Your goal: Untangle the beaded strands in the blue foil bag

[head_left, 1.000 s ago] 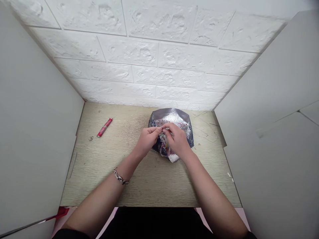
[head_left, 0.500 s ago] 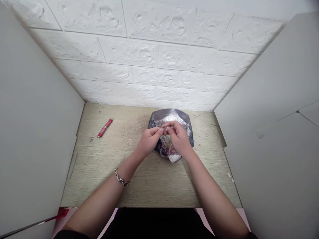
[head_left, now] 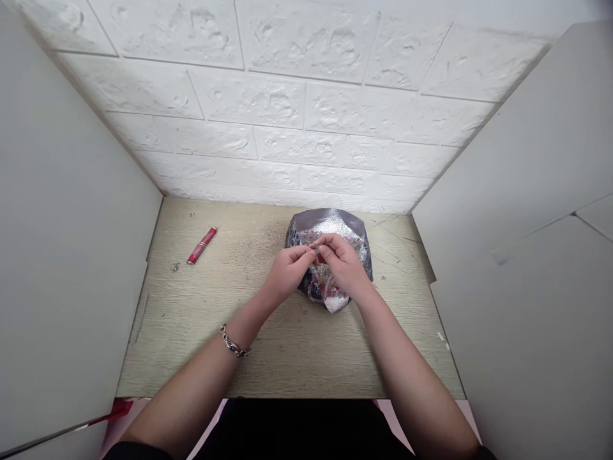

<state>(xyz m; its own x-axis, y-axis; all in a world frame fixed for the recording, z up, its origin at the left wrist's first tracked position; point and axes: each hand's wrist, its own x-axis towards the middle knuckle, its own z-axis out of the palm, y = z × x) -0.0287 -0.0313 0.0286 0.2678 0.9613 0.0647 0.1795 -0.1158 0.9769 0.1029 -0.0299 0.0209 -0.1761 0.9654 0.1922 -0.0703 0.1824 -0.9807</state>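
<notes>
Both hands meet above an open silver-lined bag (head_left: pixel 330 220) full of small multicoloured pieces (head_left: pixel 335 291) that look like beads. My left hand (head_left: pixel 290 271) is closed, its thumb and forefinger pinched together at the tips. Close against it, my right hand (head_left: pixel 342 265) also pinches with thumb and index finger. Whatever lies between the fingertips is too small to make out. The hands cover the middle of the bag's contents.
A slim red tube-like packet (head_left: pixel 202 246) lies left on the wooden table (head_left: pixel 191 338). Tiny shiny bits (head_left: pixel 175 267) are near it. Thin threads (head_left: pixel 397 246) lie right of the bag. Panels (head_left: pixel 517 211) flank both sides, with a white brick-patterned wall (head_left: pixel 278 105) behind.
My left fingertips have shifted very slightly to the right, closer to the right ones. Both hands stay pinched over the bag, and the other things lie where they were.
</notes>
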